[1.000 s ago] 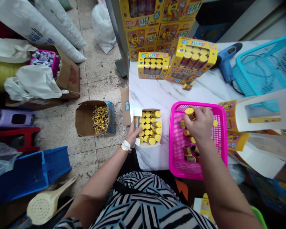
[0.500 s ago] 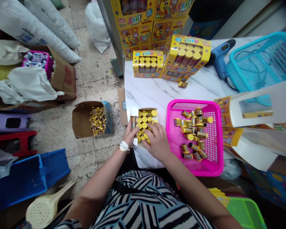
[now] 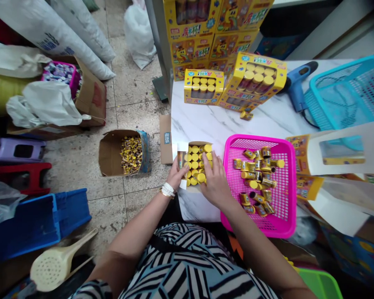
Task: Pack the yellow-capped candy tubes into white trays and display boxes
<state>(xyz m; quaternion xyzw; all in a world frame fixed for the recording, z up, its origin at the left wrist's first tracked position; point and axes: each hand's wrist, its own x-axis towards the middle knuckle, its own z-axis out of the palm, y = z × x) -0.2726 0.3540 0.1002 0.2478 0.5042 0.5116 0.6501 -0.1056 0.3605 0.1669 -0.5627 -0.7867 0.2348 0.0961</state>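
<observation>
A small open cardboard box point(image 3: 181, 159) stands on the table's front left part, filled with several rows of yellow-capped little tubs point(image 3: 195, 158). My left hand point(image 3: 175, 176) grips the box at its left wall, thumb over the rim against the nearest caps. Over the right side of the box lies my right hand point(image 3: 217, 182), fingers stretched out and apart, fingertips touching the caps there. One tub near the front sits out of line with the rows. To the right, a pink basket point(image 3: 291, 187) holds more loose tubs point(image 3: 262, 180), some tipped over.
Yellow display boxes point(image 3: 204, 86) stand at the table's back, beside a blue heat gun point(image 3: 296, 91) and a turquoise basket point(image 3: 318, 106). Unfolded packaging point(image 3: 336, 155) lies at right. On the floor at left stands a carton point(image 3: 110, 155) of small yellow pieces.
My right hand's fingers have straightened and shifted toward the box's right side, uncovering caps at the front. My left hand keeps its hold. The whole view has shifted slightly.
</observation>
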